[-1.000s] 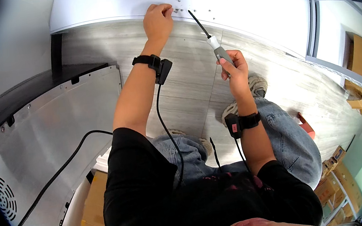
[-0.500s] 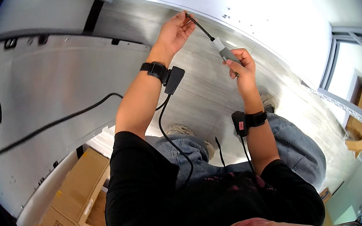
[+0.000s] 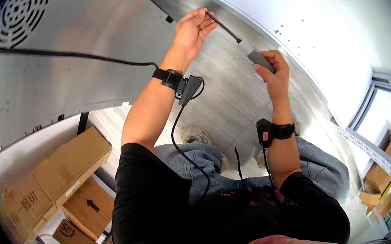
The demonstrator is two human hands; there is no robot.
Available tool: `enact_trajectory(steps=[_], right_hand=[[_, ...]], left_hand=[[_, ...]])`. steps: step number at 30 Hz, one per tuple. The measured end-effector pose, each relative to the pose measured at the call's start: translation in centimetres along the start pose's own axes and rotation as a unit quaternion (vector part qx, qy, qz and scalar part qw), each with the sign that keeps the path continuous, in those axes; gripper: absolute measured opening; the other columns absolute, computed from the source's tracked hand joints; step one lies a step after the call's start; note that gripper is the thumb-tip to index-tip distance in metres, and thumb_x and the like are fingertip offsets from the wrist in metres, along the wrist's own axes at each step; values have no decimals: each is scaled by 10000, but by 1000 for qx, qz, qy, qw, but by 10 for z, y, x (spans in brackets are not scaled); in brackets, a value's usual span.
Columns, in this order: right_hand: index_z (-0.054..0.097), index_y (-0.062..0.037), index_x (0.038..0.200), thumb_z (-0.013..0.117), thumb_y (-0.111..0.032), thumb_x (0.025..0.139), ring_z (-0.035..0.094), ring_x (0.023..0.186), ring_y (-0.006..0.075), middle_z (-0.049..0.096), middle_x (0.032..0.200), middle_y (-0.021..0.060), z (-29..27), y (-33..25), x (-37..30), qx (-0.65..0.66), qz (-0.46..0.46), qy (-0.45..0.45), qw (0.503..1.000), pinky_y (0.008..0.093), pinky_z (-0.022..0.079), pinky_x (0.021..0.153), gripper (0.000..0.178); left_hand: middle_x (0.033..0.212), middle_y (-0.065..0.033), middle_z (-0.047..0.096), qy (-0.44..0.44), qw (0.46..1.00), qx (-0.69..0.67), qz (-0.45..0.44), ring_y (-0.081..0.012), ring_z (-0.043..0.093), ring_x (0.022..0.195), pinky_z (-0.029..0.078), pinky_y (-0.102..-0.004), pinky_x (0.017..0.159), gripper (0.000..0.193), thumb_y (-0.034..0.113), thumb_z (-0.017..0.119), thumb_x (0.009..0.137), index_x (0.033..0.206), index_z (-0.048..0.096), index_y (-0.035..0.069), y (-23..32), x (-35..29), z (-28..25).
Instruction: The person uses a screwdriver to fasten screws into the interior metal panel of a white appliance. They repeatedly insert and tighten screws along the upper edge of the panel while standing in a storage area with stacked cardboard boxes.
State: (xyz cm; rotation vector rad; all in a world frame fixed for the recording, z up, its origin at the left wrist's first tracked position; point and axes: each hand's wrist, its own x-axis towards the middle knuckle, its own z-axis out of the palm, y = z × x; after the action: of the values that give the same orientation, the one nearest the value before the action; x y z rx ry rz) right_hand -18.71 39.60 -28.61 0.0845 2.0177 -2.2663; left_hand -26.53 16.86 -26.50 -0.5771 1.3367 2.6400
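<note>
A slim tool with a grey handle (image 3: 261,61), a pale collar and a thin black shaft (image 3: 224,29) slants between my hands, above the floor. My right hand (image 3: 274,70) is closed round the grey handle, thumb along its near side. At the shaft's far end, the thumb and fingertips of my left hand (image 3: 193,31) pinch together; the tip is hidden in them. What kind of tool it is, I cannot make out. Each wrist wears a black strap with a small black box, such as the left box (image 3: 190,90), and a cable runs from each.
A large metal panel (image 3: 76,49) with a round vent stands at the left, a black cable (image 3: 101,60) crossing it. Cardboard boxes (image 3: 59,171) lie at lower left. Along the far right runs a white surface (image 3: 309,17). An open carton (image 3: 384,168) stands beyond a white frame.
The whole view has turned, so the metal panel sits higher and the boxes show more. My right hand and the tool appear slightly further right; both hands keep their hold.
</note>
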Motion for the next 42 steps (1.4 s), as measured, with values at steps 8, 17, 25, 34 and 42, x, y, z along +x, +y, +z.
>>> enact_trajectory(steps=[8, 17, 25, 34, 42], right_hand=[[604, -10, 963, 686, -11, 691, 582, 778, 122, 618, 853, 42, 5, -40, 9, -77, -82, -133, 985, 246, 459, 706, 285], [611, -2, 940, 667, -13, 663, 564, 749, 107, 615, 827, 33, 11, -49, 27, -34, -63, -332, 941, 234, 432, 670, 283], [580, -10, 910, 666, -45, 709, 551, 673, 113, 616, 779, 51, 110, -29, -20, -131, -66, -400, 905, 257, 424, 620, 221], [534, -12, 952, 661, -76, 759, 558, 691, 122, 611, 806, 56, 171, 29, -100, -98, 9, -352, 931, 268, 432, 634, 240], [518, -12, 992, 668, -60, 770, 569, 724, 108, 611, 855, 53, 190, 59, -132, -57, 5, -275, 960, 252, 448, 671, 273]], left_hand=[[914, -101, 627, 96, 992, 16, 86, -152, 639, 754, 571, -248, 692, 144, 125, 488, 955, 955, 568, 5, 23, -72, -13], [964, -97, 643, 153, 987, 16, 37, -162, 649, 728, 562, -245, 671, 166, 152, 482, 962, 1012, 573, 22, 19, -180, -51], [951, -62, 603, 277, 957, -39, 75, -150, 590, 820, 525, -283, 755, 145, 171, 453, 972, 995, 541, 58, 20, -212, -140], [1010, -37, 595, 280, 953, -48, 103, -149, 522, 913, 471, -332, 858, 140, 132, 451, 960, 1004, 567, 67, 23, -219, -212], [958, -11, 626, 307, 946, -47, 91, -122, 524, 900, 470, -289, 800, 100, 114, 549, 912, 971, 622, 79, 24, -200, -232]])
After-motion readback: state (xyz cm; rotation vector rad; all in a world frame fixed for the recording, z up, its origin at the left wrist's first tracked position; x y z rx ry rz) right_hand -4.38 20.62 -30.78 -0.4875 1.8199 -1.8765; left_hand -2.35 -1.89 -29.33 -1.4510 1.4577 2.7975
